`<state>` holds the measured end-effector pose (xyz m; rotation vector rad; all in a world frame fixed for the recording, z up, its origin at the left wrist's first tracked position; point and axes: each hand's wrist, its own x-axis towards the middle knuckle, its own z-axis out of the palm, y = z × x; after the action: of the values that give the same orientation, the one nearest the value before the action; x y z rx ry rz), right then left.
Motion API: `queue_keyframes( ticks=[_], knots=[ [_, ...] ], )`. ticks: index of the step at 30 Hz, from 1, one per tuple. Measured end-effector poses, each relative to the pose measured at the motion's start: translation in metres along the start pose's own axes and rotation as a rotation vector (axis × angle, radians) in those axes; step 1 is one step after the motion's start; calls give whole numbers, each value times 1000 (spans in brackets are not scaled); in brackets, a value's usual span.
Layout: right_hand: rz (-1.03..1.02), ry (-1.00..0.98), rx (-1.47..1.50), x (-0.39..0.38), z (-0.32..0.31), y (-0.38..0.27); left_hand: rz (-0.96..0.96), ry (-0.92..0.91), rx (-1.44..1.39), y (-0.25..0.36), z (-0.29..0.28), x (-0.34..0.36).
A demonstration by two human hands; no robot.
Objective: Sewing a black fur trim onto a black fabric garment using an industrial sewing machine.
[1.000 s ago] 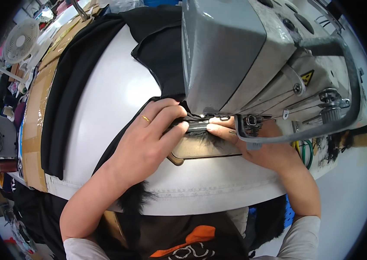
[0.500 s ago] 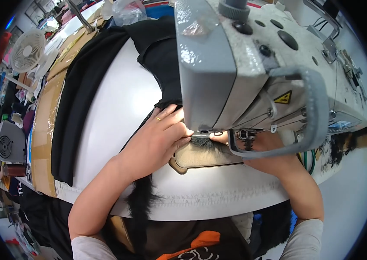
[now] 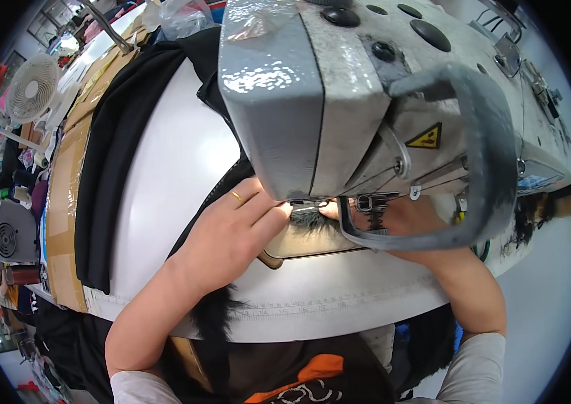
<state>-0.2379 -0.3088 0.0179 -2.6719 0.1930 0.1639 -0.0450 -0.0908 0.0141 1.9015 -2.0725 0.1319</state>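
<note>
The fingers of the left hand [image 3: 221, 239] are held close together, their tips set at the left end of a black fur strip [image 3: 309, 221]; whether it is pinched cannot be told. The strip is laid over a metal plate [image 3: 306, 244], by the lower edge of the sewing machine head [image 3: 272, 121]. Its right end is met by a digit of the right hand [image 3: 420, 219], whose grip, partly hidden by the guard bar [image 3: 497, 168], cannot be told.

Bright glare marks the table [image 3: 164, 148] at ten o'clock and sewing machine [image 3: 346, 101] at twelve; edges bend, corners black
</note>
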Motion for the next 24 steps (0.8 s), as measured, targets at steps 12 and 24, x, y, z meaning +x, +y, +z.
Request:
queue_keyframes(
  ticks=[12, 24],
  knots=[
    [-93, 198, -179, -17, 23, 35, -10, 23, 35, -2, 11, 6],
    [211, -49, -262, -14, 17, 36, 21, 201, 11, -6, 18, 18]
  ],
)
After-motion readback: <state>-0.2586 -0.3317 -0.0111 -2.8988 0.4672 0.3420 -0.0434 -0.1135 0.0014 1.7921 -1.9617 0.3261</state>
